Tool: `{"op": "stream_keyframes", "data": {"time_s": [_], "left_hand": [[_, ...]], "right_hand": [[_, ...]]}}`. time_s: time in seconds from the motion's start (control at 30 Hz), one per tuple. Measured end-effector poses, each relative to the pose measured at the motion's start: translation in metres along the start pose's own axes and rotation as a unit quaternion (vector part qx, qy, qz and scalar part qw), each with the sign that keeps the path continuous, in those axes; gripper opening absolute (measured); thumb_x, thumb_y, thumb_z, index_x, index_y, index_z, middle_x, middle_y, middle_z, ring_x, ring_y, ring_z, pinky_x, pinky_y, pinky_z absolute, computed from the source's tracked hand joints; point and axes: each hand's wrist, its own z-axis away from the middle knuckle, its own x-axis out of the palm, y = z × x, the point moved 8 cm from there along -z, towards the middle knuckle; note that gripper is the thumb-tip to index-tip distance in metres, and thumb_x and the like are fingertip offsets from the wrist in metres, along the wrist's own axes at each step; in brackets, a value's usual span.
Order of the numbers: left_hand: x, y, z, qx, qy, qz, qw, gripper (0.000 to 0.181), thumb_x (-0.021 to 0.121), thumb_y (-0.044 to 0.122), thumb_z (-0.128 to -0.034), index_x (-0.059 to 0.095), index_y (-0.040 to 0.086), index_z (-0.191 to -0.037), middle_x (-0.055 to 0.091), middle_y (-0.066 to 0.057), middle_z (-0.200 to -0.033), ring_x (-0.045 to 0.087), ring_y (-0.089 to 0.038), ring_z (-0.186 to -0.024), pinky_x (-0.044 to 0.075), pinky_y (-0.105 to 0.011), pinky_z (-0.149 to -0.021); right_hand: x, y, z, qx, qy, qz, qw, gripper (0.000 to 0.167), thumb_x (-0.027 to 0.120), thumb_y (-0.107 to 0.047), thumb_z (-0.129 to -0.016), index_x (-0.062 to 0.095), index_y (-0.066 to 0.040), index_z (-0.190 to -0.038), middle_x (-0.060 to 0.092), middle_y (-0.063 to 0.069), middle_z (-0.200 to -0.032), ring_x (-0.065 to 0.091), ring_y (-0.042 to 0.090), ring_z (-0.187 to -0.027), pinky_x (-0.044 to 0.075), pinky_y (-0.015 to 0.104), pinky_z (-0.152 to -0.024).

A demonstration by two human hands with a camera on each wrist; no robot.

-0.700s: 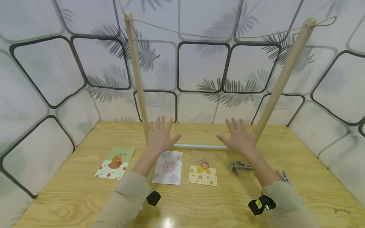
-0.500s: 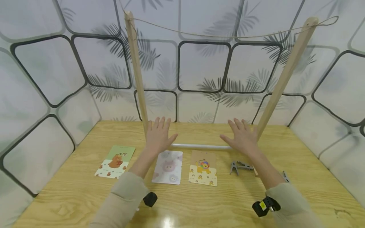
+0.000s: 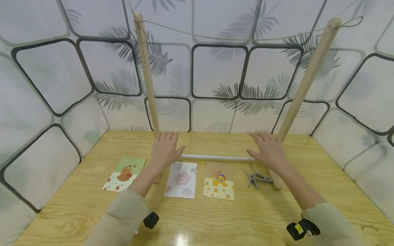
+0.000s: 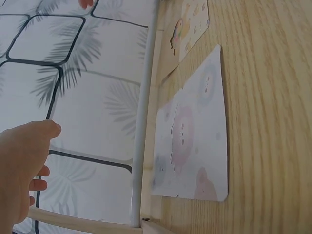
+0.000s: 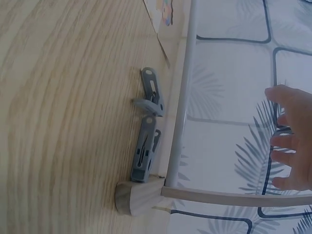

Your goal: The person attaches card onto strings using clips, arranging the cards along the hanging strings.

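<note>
My left hand hovers empty in front of the left wooden post, its fingers loosely extended. Mirroring it, my right hand hangs by the right wooden post and holds nothing. A white rod joins the posts low down, and a thin string sags between their tops. Below the hands lie a pale card with a pink animal, a lion card and a green and white bear card. Grey clothespins lie near the right post's wooden foot.
Patterned fabric walls enclose the wooden table at the back and sides. The string's loop sticks out past the right post. My right forearm covers part of the table on the right.
Both hands draw back toward me and spread apart, their fingers dipping forward. The right post's foot comes into sight, while a clothespin farther right becomes hidden behind the arm. Cards stay put.
</note>
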Motion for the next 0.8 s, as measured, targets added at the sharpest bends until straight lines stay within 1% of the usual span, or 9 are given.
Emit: {"op": "stream_keyframes", "data": {"time_s": [0.13,0.27,0.37,0.5,0.53,0.6,0.7,0.8], "left_hand": [[-0.009,0.003,0.006,0.025,0.03,-0.01,0.9992,0.048,0.062,0.038,-0.0853,0.055,-0.001,-0.112,0.06,-0.016,-0.103,0.054,-0.033,-0.099,0.04,-0.044,-0.09],[-0.013,0.006,0.012,0.042,0.042,-0.018,0.9981,0.043,0.065,0.036,-0.0836,0.058,-0.001,-0.103,0.061,-0.014,-0.095,0.057,-0.032,-0.093,0.043,-0.043,-0.086],[-0.013,0.007,0.016,0.05,0.041,-0.023,0.9976,0.039,0.066,0.035,-0.0828,0.058,0.0,-0.097,0.06,-0.013,-0.091,0.058,-0.031,-0.089,0.045,-0.042,-0.082],[-0.012,0.008,0.021,0.067,0.044,-0.026,0.9964,0.034,0.069,0.032,-0.0801,0.056,0.001,-0.086,0.055,-0.01,-0.081,0.056,-0.029,-0.078,0.046,-0.04,-0.073],[-0.011,0.009,0.022,0.072,0.044,-0.028,0.996,0.033,0.069,0.03,-0.0794,0.054,0.002,-0.083,0.053,-0.01,-0.079,0.055,-0.028,-0.076,0.045,-0.039,-0.07],[-0.009,0.01,0.025,0.084,0.041,-0.036,0.995,0.032,0.07,0.03,-0.078,0.053,0.003,-0.081,0.051,-0.009,-0.078,0.053,-0.027,-0.076,0.046,-0.038,-0.068],[-0.001,0.011,0.03,0.1,0.022,-0.048,0.9936,0.034,0.07,0.032,-0.0772,0.052,0.004,-0.081,0.052,-0.008,-0.078,0.053,-0.025,-0.077,0.045,-0.037,-0.065],[0.008,0.013,0.034,0.116,0.0,-0.057,0.9917,0.038,0.071,0.037,-0.0768,0.052,0.004,-0.084,0.055,-0.008,-0.079,0.056,-0.026,-0.079,0.046,-0.039,-0.07]], "right_hand": [[-0.002,0.0,0.008,-0.044,0.001,-0.005,0.999,0.054,0.066,-0.024,-0.084,0.05,0.002,-0.128,0.048,0.025,-0.125,0.04,0.045,-0.116,0.025,0.062,-0.096],[-0.002,-0.003,0.019,-0.098,0.01,0.005,0.9951,0.048,0.07,-0.019,-0.08,0.056,0.0,-0.121,0.054,0.023,-0.119,0.047,0.043,-0.11,0.033,0.062,-0.089],[-0.002,-0.005,0.027,-0.144,0.026,0.02,0.989,0.045,0.073,-0.015,-0.077,0.06,-0.001,-0.117,0.057,0.02,-0.115,0.049,0.04,-0.108,0.038,0.059,-0.086],[0.0,-0.007,0.039,-0.207,0.052,0.034,0.9764,0.044,0.077,-0.009,-0.07,0.062,-0.002,-0.111,0.058,0.016,-0.109,0.051,0.038,-0.105,0.042,0.055,-0.081],[0.001,-0.008,0.041,-0.219,0.056,0.034,0.9734,0.045,0.078,-0.008,-0.069,0.063,-0.002,-0.11,0.059,0.015,-0.107,0.051,0.037,-0.104,0.043,0.054,-0.08],[0.005,-0.008,0.046,-0.239,0.059,0.04,0.9683,0.046,0.08,-0.008,-0.066,0.063,-0.003,-0.108,0.059,0.013,-0.105,0.053,0.035,-0.102,0.044,0.052,-0.078],[0.013,-0.009,0.053,-0.263,0.054,0.052,0.9619,0.048,0.082,-0.011,-0.064,0.064,-0.003,-0.108,0.06,0.011,-0.104,0.054,0.033,-0.101,0.046,0.05,-0.077],[0.021,-0.01,0.06,-0.283,0.047,0.063,0.956,0.05,0.083,-0.016,-0.064,0.063,-0.003,-0.108,0.06,0.011,-0.106,0.055,0.032,-0.1,0.047,0.048,-0.077]]}}
